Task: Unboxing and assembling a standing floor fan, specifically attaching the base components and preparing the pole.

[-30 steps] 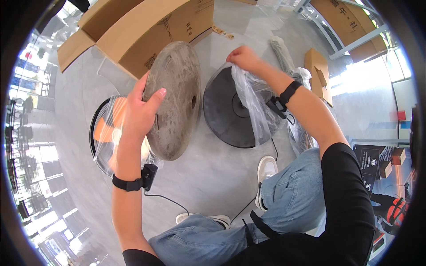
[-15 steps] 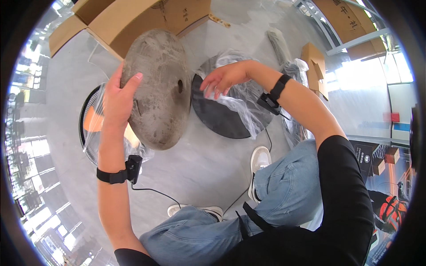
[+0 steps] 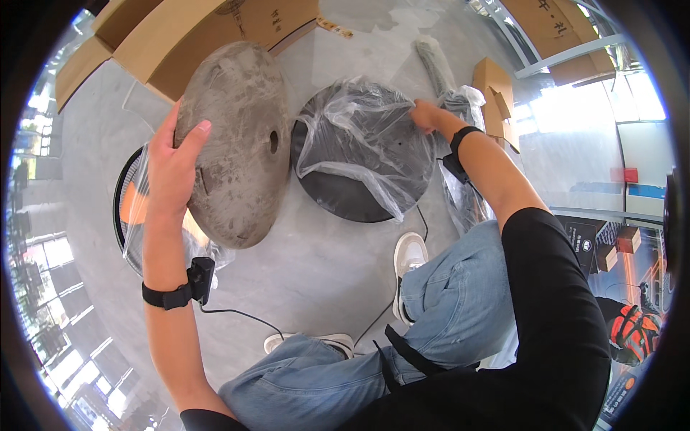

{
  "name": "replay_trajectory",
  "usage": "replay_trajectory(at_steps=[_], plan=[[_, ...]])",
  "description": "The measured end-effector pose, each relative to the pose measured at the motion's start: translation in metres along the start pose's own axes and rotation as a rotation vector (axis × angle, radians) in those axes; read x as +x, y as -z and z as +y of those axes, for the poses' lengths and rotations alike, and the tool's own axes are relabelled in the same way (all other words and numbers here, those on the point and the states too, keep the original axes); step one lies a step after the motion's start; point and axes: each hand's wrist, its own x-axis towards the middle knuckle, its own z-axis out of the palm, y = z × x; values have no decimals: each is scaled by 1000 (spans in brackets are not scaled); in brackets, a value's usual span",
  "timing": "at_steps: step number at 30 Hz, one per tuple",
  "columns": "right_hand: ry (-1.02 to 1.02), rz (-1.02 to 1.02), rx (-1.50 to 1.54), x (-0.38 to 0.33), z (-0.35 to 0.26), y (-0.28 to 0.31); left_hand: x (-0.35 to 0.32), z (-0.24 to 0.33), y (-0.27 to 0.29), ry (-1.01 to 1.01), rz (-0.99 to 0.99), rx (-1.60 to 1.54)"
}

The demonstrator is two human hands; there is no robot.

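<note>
My left hand [image 3: 172, 167] grips the left rim of a heavy grey stone-like disc [image 3: 237, 140] with a small centre hole, held up on edge above the floor. My right hand [image 3: 425, 115] reaches out to the right side of a clear plastic bag [image 3: 363, 136] and pinches it. The bag lies crumpled over a round black base plate [image 3: 338, 197] that rests flat on the grey floor. Both wrists wear black bands with small devices.
A round fan grille in clear plastic [image 3: 133, 215] lies on the floor behind the left forearm. Open cardboard boxes [image 3: 194, 32] stand at the top left. A bagged dark pole [image 3: 438, 65] and a small carton [image 3: 492, 86] lie at the upper right. My knees and white shoes [image 3: 408, 255] are below.
The left hand has swung the grey disc further left and up. The right hand has moved from above the black plate to its right side, spreading the plastic bag over it.
</note>
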Motion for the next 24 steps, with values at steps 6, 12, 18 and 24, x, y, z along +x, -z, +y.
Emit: replay_trajectory(at_steps=[6, 12, 18, 24], plan=[[-20, 9, 139, -10, -3, -3, 4, 5, -7, -24, -3, -39], [228, -221, -272, -7, -24, -32, 4, -5, 4, -14, 20, -28], [105, -634, -19, -56, -64, -35, 2, -8, 11, 77, 72, 24], [206, 100, -395, -6, -35, -26, -2, -6, 17, 87, 61, 0]])
